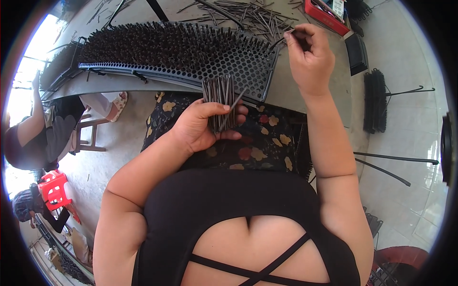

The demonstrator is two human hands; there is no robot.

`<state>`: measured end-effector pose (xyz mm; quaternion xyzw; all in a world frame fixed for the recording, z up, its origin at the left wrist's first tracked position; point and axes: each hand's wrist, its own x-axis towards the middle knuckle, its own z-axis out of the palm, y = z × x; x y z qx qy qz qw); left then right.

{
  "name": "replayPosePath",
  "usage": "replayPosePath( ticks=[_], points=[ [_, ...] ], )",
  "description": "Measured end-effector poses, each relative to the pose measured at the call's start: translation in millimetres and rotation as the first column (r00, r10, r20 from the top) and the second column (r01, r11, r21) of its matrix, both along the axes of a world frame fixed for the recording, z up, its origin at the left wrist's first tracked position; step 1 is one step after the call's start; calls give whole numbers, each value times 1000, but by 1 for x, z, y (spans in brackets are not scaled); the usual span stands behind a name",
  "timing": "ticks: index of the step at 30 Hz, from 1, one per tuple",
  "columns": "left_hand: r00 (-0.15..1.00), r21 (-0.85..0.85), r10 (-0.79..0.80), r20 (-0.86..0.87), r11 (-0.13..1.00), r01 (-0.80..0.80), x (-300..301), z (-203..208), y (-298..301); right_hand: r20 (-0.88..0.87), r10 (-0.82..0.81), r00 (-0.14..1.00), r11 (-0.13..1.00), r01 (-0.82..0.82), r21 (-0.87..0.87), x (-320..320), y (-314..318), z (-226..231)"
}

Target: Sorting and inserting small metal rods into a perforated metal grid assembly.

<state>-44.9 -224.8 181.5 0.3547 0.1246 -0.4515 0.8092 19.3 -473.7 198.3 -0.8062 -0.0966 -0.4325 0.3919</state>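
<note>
My left hand (198, 125) is wrapped round a bundle of thin dark sticks (220, 95), held upright near my lap. One stick leans out of the bundle at a slant. Up at the right, my right hand (311, 57) pinches a single thin dark stick between thumb and fingertips, its lower end near the right edge of a black perforated board (248, 71). Upright dark sticks (162, 45) stand closely packed in the holes over the left and middle of this board. Toward its right end, many holes show bare.
Loose sticks (257, 16) lie scattered beyond the board on the grey table. A red box (327, 19) stands at the far right. Dark racks (375, 101) rest on the tiled floor at right. At left are another person (36, 128), a wooden stool (90, 136) and a red plastic stool (55, 189).
</note>
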Motion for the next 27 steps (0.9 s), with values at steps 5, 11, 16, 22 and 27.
replayPosePath(
  ticks=[5,11,16,22,27],
  points=[
    [999,83,5,37,996,-8,-3,-10,0,-29,-15,999,1000,15,-7,0,3,-1],
    [996,228,-20,81,974,1,-4,-11,-5,41,-50,998,977,58,-206,4,0,3],
    [992,254,-12,124,967,-20,-5,-10,-7,-111,9,994,1000,-12,-21,0,5,-2],
    [990,260,6,143,965,-43,-5,-15,-6,-65,-18,998,1000,17,-20,0,5,-3],
    [990,262,2,143,964,-40,-5,-14,-7,10,-39,999,967,41,-252,0,-1,-8]
  ],
)
